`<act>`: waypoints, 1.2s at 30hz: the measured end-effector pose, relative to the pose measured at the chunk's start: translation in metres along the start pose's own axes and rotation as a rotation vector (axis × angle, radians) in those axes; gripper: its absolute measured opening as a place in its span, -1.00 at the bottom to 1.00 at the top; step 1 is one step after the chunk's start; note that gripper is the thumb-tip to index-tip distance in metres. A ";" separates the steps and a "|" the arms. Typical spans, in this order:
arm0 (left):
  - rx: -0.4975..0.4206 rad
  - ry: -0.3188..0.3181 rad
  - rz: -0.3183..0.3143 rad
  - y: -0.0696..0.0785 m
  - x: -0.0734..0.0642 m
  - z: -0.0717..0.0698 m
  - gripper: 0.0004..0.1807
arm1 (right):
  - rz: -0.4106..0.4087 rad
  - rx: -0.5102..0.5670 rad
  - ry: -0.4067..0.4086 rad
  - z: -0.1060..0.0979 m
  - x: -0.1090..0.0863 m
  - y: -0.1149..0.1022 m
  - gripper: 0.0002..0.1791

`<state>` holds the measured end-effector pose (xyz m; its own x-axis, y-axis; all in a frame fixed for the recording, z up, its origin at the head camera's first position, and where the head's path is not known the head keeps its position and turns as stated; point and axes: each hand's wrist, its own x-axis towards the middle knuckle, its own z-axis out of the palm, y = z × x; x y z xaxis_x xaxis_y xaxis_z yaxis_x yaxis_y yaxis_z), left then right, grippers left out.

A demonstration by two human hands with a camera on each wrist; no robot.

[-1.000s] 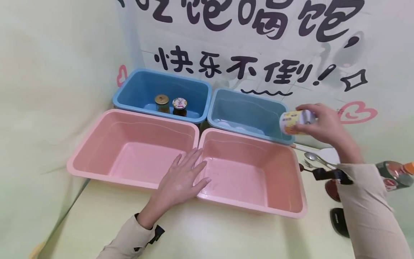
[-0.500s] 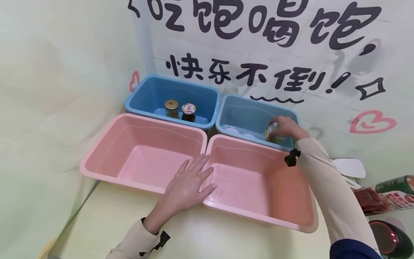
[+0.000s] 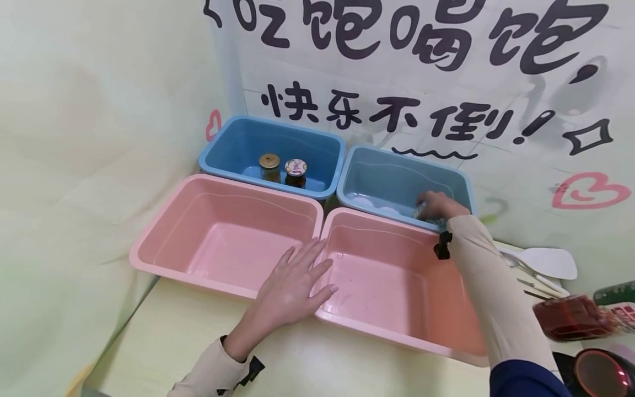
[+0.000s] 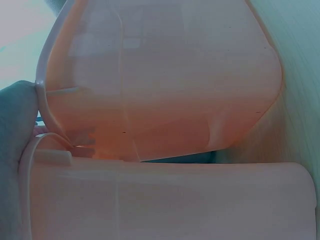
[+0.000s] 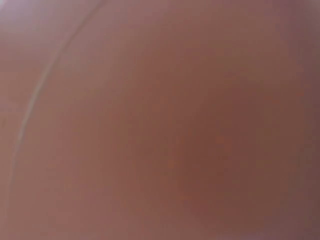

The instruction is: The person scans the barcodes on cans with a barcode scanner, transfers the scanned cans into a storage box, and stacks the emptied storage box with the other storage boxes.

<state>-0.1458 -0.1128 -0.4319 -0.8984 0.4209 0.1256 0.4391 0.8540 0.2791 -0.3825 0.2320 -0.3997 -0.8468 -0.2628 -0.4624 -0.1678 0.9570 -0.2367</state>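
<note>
My right hand (image 3: 439,205) reaches down into the light blue tub (image 3: 392,173) at the back right. Between its fingers shows a sliver of a can (image 3: 419,212) with a pale label; the hand hides the rest. My left hand (image 3: 292,286) lies with straight fingers over the meeting rims of the left pink tub (image 3: 198,279) and the right pink tub (image 3: 387,334). In the left wrist view, part of that hand (image 4: 15,130) touches the tubs' rims. The right wrist view is filled by a blurred pinkish surface.
In the darker blue tub (image 3: 233,144) stand a gold-lidded jar (image 3: 269,162) and a jar with a patterned lid (image 3: 296,168). Right of the tubs lie a white spatula (image 3: 545,262), a dark red container (image 3: 572,320) and a rounded black object (image 3: 597,372).
My right hand has carried the can from above the light blue tub's right end down into that tub. The left hand stays on the pink rims. The head view has shifted slightly.
</note>
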 end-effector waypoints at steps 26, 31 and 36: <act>0.008 0.010 -0.008 0.001 0.000 0.001 -0.35 | -0.056 0.011 -0.068 0.014 0.012 0.005 -0.58; 0.010 0.019 -0.007 0.001 -0.001 0.000 -0.35 | 0.028 0.054 -0.018 0.004 0.007 0.002 -0.56; 0.011 0.015 -0.006 0.000 -0.001 0.001 -0.35 | -0.052 -0.018 0.052 -0.004 -0.002 -0.003 -0.59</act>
<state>-0.1449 -0.1131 -0.4327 -0.9010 0.4111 0.1385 0.4337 0.8597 0.2699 -0.3825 0.2300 -0.3950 -0.8617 -0.3063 -0.4045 -0.2210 0.9442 -0.2442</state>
